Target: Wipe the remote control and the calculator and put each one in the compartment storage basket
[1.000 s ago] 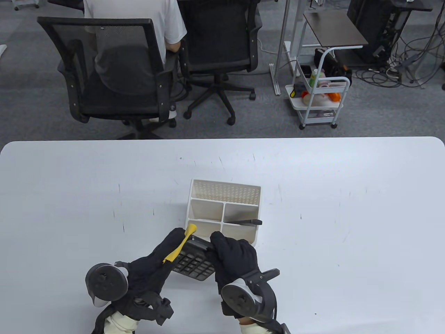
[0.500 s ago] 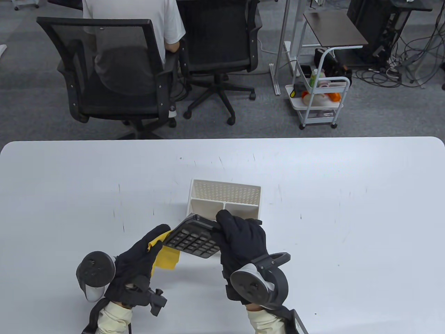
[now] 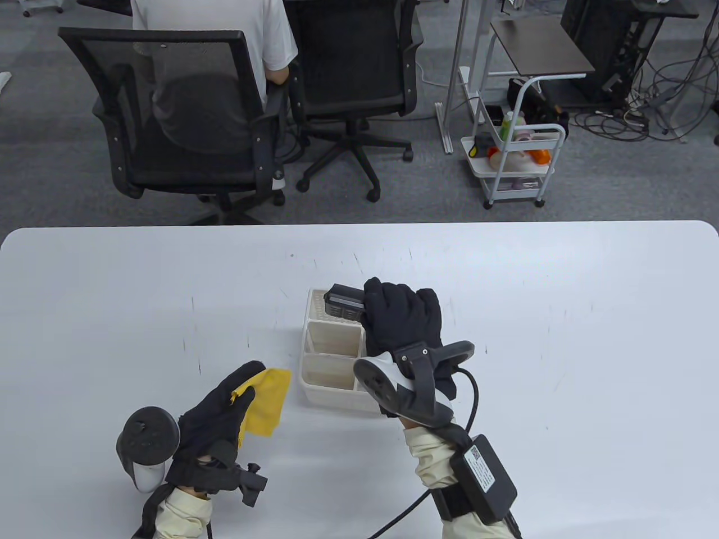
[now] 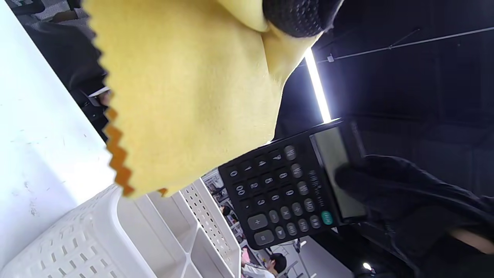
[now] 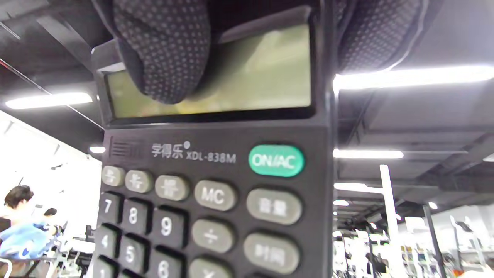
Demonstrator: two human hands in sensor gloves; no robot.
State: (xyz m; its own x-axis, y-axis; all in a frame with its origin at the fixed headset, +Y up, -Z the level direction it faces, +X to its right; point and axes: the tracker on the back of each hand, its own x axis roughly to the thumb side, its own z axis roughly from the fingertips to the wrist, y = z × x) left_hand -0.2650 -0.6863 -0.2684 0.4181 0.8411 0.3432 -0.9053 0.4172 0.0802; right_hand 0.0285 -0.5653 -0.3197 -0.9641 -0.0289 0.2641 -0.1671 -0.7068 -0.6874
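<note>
My right hand [image 3: 387, 307] grips a black calculator [image 3: 344, 301] by its display end and holds it upright over the rear compartment of the white storage basket [image 3: 307, 343]. In the right wrist view my thumb [image 5: 166, 50] lies across the display of the calculator [image 5: 216, 185]. My left hand [image 3: 239, 393] rests on the table left of the basket and pinches a yellow cloth [image 3: 267, 401]. The left wrist view shows the cloth [image 4: 185, 96] hanging in front, the calculator [image 4: 285, 193] and the basket [image 4: 77, 247] behind it. My right hand and its tracker hide the remote control.
The white table [image 3: 561, 337] stretches wide on both sides of the basket. Beyond its far edge stand two black office chairs [image 3: 185, 112], a seated person in a white shirt, and a small white cart [image 3: 517, 163].
My right hand has lifted the calculator from in front of the basket and carried it over the basket's rear part, tipping it upright. My left hand has drawn back left with the cloth.
</note>
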